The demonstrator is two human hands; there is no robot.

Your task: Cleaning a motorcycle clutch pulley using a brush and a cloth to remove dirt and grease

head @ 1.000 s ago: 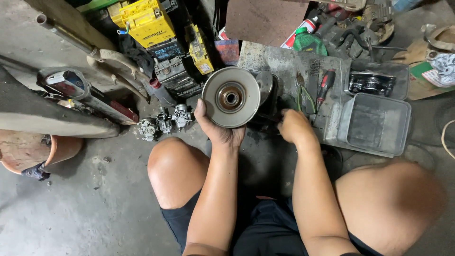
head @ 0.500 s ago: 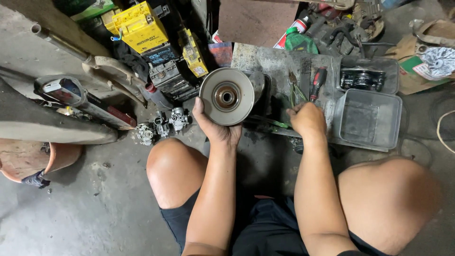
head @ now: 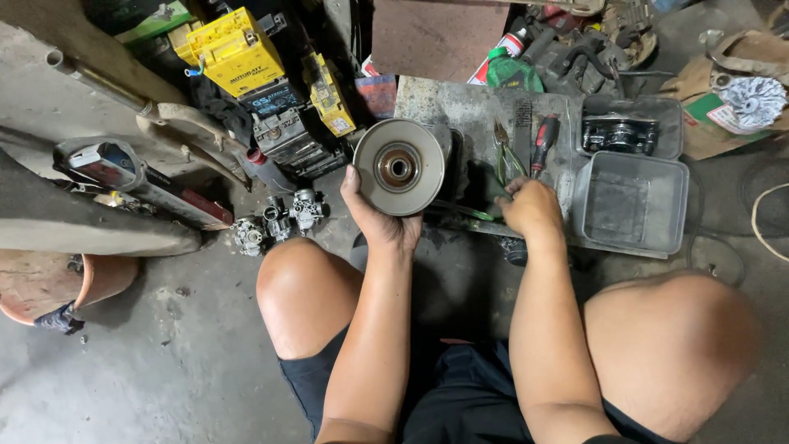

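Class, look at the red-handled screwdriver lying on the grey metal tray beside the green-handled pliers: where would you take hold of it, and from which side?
Take the red-handled screwdriver by its thick red and black handle, coming down from above. It lies flat on the grey metal tray, so only its top and sides are free. The green-handled pliers lie close on one side, so a narrow pinch across the handle probably suits best. The right hand is nearest.

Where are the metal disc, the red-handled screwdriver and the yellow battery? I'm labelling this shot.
metal disc [head: 399,167], head view, on its hub.
red-handled screwdriver [head: 544,141], head view, on its handle.
yellow battery [head: 236,52], head view, on its top.
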